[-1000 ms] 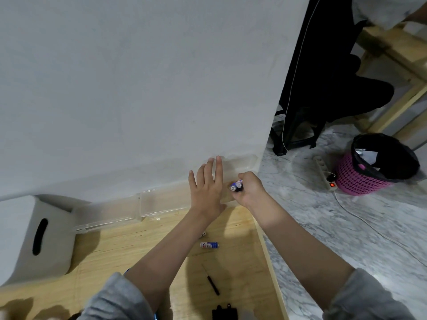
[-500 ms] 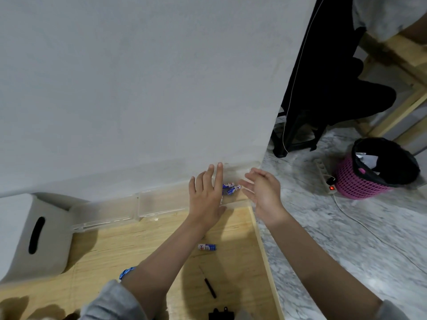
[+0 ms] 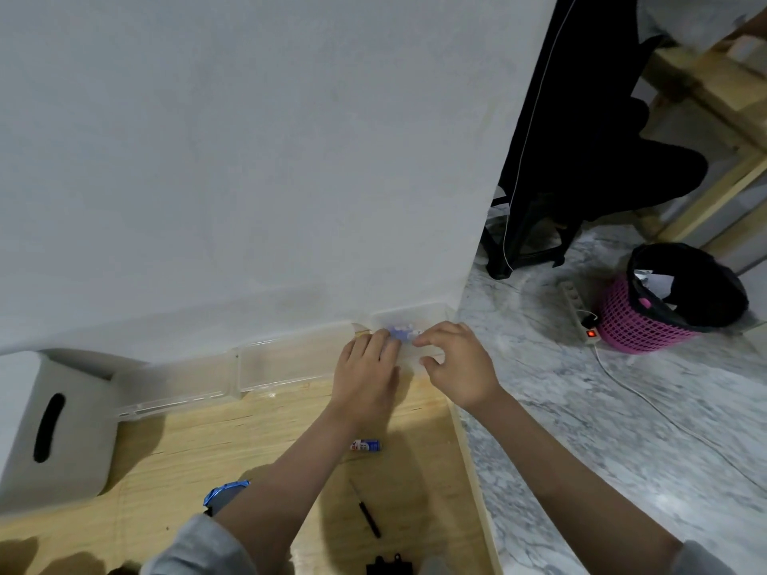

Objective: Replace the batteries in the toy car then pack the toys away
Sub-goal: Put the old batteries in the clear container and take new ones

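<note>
A white wall (image 3: 249, 159) is filling most of the scene, and a wooden table (image 3: 174, 450) is butting up against its foot. A grey box (image 3: 62, 429) with a slot handle is sitting at the table's far left, and a row of clear plastic boxes (image 3: 286, 363) is lining the wall edge. Off to the right, on the marble floor (image 3: 581, 408), a pink basket (image 3: 647, 321) with a black liner is standing beside a power strip (image 3: 579, 313).

Both arms, in grey sleeves, are reaching forward from the near edge toward the rightmost clear box (image 3: 415, 319). Blue-and-white batteries (image 3: 400, 330) are lying inside that box, right between the two sets of fingertips. The left hand (image 3: 365, 367) is lying flat, fingers together and extended, pressing on the box's near edge. The right hand (image 3: 456, 363) is hovering loosely curled and empty, fingertips just beside the batteries.

Another battery (image 3: 365, 445) is lying on the table nearer the person, just below the left wrist. A small black screwdriver (image 3: 367, 512) is lying nearer still.
</note>
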Demonstrator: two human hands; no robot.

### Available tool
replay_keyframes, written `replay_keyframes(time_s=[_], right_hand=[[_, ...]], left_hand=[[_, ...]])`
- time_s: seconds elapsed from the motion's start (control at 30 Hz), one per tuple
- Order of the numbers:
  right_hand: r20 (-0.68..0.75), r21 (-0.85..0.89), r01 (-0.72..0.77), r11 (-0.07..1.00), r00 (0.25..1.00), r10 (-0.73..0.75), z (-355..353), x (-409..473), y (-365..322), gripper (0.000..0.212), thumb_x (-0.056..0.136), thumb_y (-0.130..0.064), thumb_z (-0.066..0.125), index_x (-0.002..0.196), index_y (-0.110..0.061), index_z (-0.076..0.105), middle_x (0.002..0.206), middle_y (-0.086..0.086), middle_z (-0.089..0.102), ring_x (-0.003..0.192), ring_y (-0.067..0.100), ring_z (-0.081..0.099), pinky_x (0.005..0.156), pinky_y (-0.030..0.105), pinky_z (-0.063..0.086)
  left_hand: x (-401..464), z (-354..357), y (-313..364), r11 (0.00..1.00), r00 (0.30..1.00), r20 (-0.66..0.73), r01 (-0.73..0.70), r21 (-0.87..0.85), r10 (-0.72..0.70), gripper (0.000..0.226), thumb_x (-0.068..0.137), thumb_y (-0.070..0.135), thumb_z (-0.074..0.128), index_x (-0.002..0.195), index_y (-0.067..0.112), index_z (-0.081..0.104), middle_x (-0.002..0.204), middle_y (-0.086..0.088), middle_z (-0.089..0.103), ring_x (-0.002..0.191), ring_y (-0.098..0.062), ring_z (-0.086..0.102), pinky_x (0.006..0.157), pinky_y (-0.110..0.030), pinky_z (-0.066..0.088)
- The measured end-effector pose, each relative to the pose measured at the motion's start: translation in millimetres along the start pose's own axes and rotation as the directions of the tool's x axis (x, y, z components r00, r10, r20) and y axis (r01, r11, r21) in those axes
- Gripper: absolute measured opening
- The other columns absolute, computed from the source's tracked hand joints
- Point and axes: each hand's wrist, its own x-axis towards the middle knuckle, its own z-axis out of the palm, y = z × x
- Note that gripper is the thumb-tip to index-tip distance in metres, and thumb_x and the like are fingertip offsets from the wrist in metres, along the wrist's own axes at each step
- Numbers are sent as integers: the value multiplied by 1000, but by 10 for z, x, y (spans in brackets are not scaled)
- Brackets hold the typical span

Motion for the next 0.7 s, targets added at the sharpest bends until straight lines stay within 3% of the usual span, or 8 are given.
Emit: replay_keyframes(time_s=[0.07, 0.17, 0.27, 0.37, 0.47, 0.7], right_hand=[[50, -61, 28, 998, 998, -25, 6, 1, 29, 28, 84, -17, 66, 110, -25, 68, 114, -10, 60, 109, 14, 48, 87, 22, 43], [90, -167, 81, 983, 994, -67, 14, 5, 78, 32, 86, -22, 64, 118, -26, 65, 121, -11, 55, 115, 13, 44, 86, 24, 44], [57, -248, 164, 955, 986, -155, 24, 11, 112, 30, 80, -20, 70, 110, -23, 69, 116, -7, 60, 110, 17, 52, 74, 29, 50], [-17, -320, 275, 907, 955, -296, 81, -10, 171, 29, 61, -17, 84, 87, -21, 74, 96, -4, 68, 84, 20, 63, 52, 23, 49], [-105, -335, 331, 882, 917, -385, 147, -11, 231, 22, 62, -16, 81, 83, -19, 73, 92, -5, 69, 76, 19, 61, 51, 20, 42], [-294, -351, 423, 836, 797, -527, 276, -25, 351, 12, 74, -7, 72, 85, -13, 73, 84, 0, 70, 69, 21, 59, 54, 27, 48]], left_hand=[[-7, -23, 5, 1000, 1000, 28, 4, 3, -4, 38, 74, 25, 42, 107, 12, 56, 108, -7, 63, 91, -27, 61, 75, -33, 52], [-1, -37, 25, 999, 997, 70, 37, -5, -36, 42, 75, 28, 38, 105, 11, 62, 108, -8, 65, 91, -27, 62, 71, -32, 53], [10, -31, 31, 999, 995, 91, 51, -3, -51, 37, 75, 25, 47, 103, 9, 66, 106, -8, 68, 90, -27, 63, 65, -31, 54], [10, -14, 21, 998, 990, 131, 57, 11, -58, 41, 62, 15, 76, 101, 9, 69, 104, -8, 69, 89, -28, 66, 56, -30, 54], [5, -3, 12, 997, 985, 155, 70, 20, -72, 46, 57, 15, 82, 100, 9, 70, 102, -7, 70, 88, -28, 66, 50, -28, 54], [17, 36, -17, 997, 985, 156, 61, 47, -68, 40, 57, 16, 82, 96, 10, 71, 100, -7, 70, 84, -29, 66, 44, -28, 52]])
